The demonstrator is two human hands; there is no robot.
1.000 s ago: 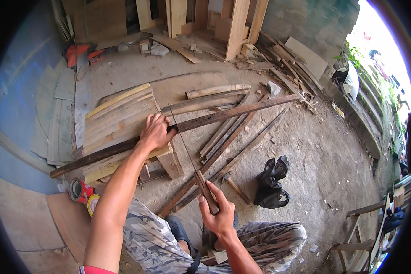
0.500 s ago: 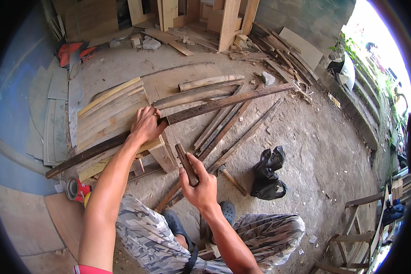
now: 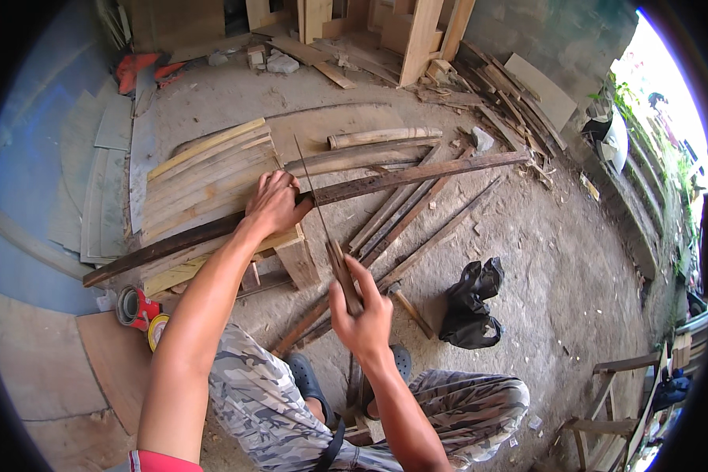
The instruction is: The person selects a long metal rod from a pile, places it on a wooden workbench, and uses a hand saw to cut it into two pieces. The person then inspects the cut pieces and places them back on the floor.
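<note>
A long dark wooden beam [image 3: 417,175] lies slantwise across a low slatted wooden bench [image 3: 204,177], its right part sticking out past the bench. My left hand [image 3: 274,206] grips the beam near the bench's right edge, the thumb along its side. Closed round the wooden handle of a saw, my right hand [image 3: 366,321] is nearer to me, between my knees and the beam. The saw's thin blade [image 3: 315,189] rises from the handle and crosses the beam just right of my left fingers. How deep it sits in the wood I cannot tell.
Loose wood strips [image 3: 401,212] lie on the floor under the beam's right part. A hammer [image 3: 414,315] and a black plastic bag [image 3: 472,303] are right of my feet. Left of my arm stands a red can [image 3: 136,307]. Scrap wood [image 3: 511,94] is piled at the back right.
The whole scene has shifted right in view. The saw's blade shows slightly broader than before. Both hands keep their grip, and the beam stays on the bench.
</note>
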